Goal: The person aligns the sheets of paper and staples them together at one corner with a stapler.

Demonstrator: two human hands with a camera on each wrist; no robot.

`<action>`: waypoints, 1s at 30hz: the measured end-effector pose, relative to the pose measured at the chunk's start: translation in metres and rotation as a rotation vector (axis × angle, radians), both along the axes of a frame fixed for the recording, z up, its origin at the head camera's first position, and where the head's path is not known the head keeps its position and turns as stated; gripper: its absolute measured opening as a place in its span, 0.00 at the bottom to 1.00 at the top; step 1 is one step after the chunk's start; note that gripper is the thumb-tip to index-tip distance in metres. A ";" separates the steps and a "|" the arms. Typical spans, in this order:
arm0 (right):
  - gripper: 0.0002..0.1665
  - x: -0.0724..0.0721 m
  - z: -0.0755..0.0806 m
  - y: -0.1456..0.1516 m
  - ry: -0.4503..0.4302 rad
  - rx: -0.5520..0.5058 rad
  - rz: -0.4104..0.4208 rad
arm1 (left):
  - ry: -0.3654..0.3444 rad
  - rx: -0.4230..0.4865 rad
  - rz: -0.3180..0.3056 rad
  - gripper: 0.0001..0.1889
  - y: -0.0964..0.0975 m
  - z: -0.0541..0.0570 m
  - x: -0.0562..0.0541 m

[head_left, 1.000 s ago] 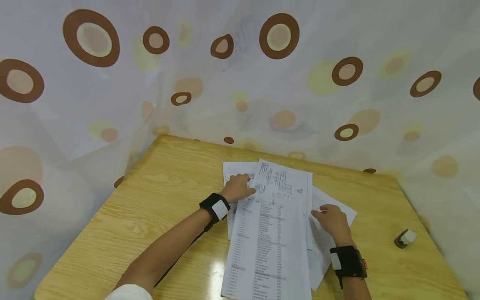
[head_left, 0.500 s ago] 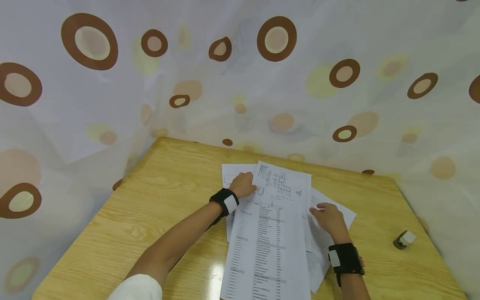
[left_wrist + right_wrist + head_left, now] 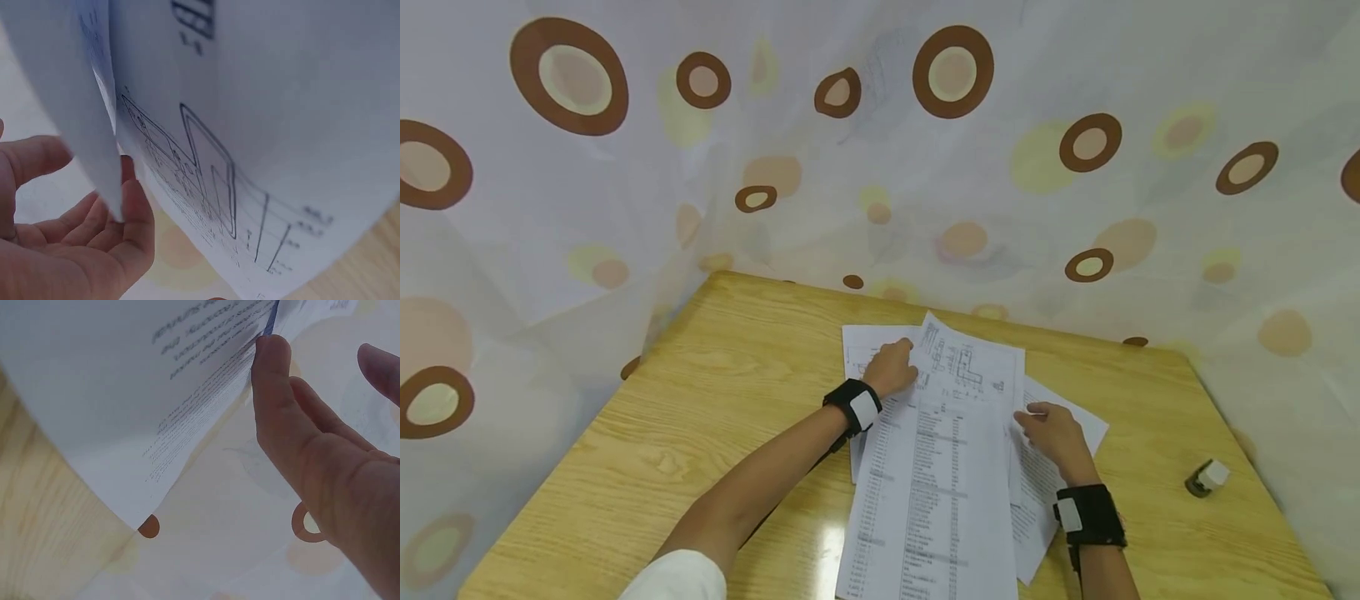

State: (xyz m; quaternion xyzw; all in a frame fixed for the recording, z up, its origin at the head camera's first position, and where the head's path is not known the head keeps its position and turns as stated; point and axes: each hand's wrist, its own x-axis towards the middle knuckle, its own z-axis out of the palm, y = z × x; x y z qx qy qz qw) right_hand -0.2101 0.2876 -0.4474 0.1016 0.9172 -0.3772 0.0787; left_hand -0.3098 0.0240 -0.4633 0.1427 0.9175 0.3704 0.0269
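Several printed paper sheets lie overlapped at the middle of the table. The uppermost printed sheet (image 3: 936, 500) carries a table of rows; a sheet with a line drawing (image 3: 973, 367) shows above it. My left hand (image 3: 891, 368) holds the left edge of these sheets near the top, fingers curled, and the upper corner is raised. In the left wrist view a paper flap (image 3: 69, 94) hides part of the thumb. At the right edge is my right hand (image 3: 1056, 433), its fingertips right at the paper and its thumb apart, over a slanted text sheet (image 3: 1033, 533).
A small dark bottle with a white cap (image 3: 1208, 477) stands at the right of the wooden table (image 3: 737, 350). Another sheet (image 3: 861, 335) shows under the stack at the back left. A wall covering with brown circles (image 3: 820, 233) rises behind the table.
My left hand has moved slightly right against the sheets' edge, and the drawing sheet's upper left corner has lifted and shifted right. The right hand has crept slightly left.
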 end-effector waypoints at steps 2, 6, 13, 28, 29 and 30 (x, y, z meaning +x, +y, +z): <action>0.35 0.000 0.000 0.000 -0.004 -0.004 -0.004 | 0.009 0.029 0.004 0.21 0.001 -0.001 -0.001; 0.35 -0.001 0.000 0.000 0.001 -0.001 -0.001 | 0.019 0.053 -0.005 0.18 0.002 0.000 -0.004; 0.33 -0.003 -0.003 0.002 0.022 -0.022 -0.017 | 0.011 0.053 -0.019 0.11 0.003 0.000 -0.005; 0.32 -0.019 -0.010 0.021 0.016 0.000 -0.020 | -0.065 0.258 0.069 0.11 -0.001 0.001 -0.009; 0.32 -0.020 -0.011 0.022 0.015 -0.005 -0.019 | -0.080 0.274 0.072 0.11 -0.001 0.001 -0.009; 0.33 -0.021 -0.011 0.023 0.014 -0.005 -0.016 | -0.092 0.287 0.073 0.11 -0.002 0.002 -0.009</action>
